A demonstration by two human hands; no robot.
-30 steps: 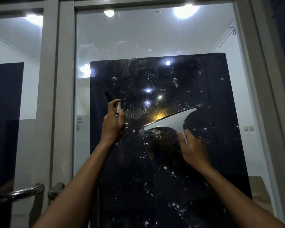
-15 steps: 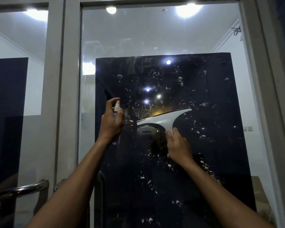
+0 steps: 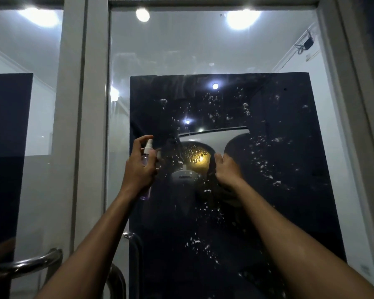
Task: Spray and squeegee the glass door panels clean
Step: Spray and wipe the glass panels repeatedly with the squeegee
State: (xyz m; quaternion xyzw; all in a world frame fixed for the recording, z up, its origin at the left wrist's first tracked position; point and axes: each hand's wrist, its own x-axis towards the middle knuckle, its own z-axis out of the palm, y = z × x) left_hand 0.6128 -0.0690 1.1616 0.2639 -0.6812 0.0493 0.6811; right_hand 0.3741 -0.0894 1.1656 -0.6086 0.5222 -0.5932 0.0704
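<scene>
The right glass door panel (image 3: 203, 50) fills the view, speckled with white foam droplets over its dark middle. My left hand (image 3: 138, 169) grips a small clear spray bottle (image 3: 147, 148) with a white nozzle, held up against the glass near the panel's left side. My right hand (image 3: 226, 169) grips the handle of a white squeegee (image 3: 212, 135), whose blade lies almost level on the glass above my fingers. The handle itself is hidden under my hand.
A white door frame post (image 3: 91, 126) divides this panel from the left glass panel (image 3: 30, 50). Curved steel door handles (image 3: 30, 264) stick out at the lower left. The right frame post (image 3: 350, 104) runs down the right side.
My right hand has carried the squeegee left and turned its blade from tilted to almost level. My left hand with the spray bottle has stayed near the panel's left side.
</scene>
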